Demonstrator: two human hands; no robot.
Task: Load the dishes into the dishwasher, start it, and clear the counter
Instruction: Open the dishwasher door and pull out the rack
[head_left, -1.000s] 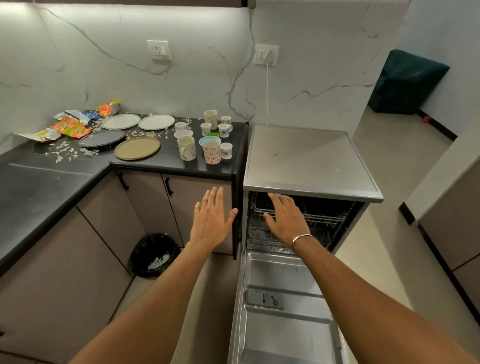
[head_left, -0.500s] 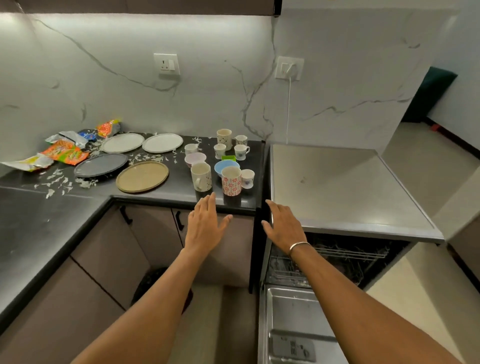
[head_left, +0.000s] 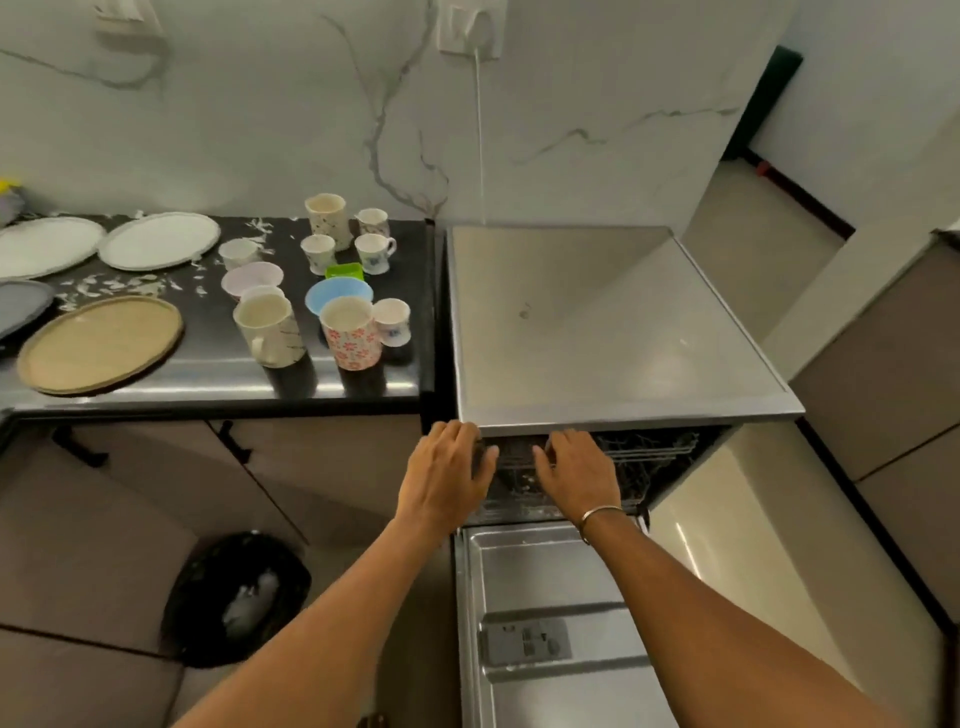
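Found the dishwasher (head_left: 597, 322) with its door (head_left: 545, 597) dropped flat and the upper rack (head_left: 649, 457) pushed in under the steel top. Logged left hand (head_left: 447, 473) and right hand (head_left: 579, 473) side by side at the rack's front rail, fingers curled onto it, tips lost in shadow. Carried no dish. Judged the step as drawing the rack out for loading. Expected a stiff wire rack, light if bare; advised an even pull at the front rail. Noted dishes left of the dishwasher on the worktop (head_left: 208, 374): floral mug (head_left: 350, 335) nearest, blue bowl (head_left: 337, 293) and small cups (head_left: 375, 253) behind, tan plate (head_left: 98, 343) and white plates (head_left: 158, 241) farther left. Rated ceramics fragile and slippery; recommended mugs by handle, plates by rim. Spotted bin (head_left: 236, 597) on the floor, lower left of the dishwasher.
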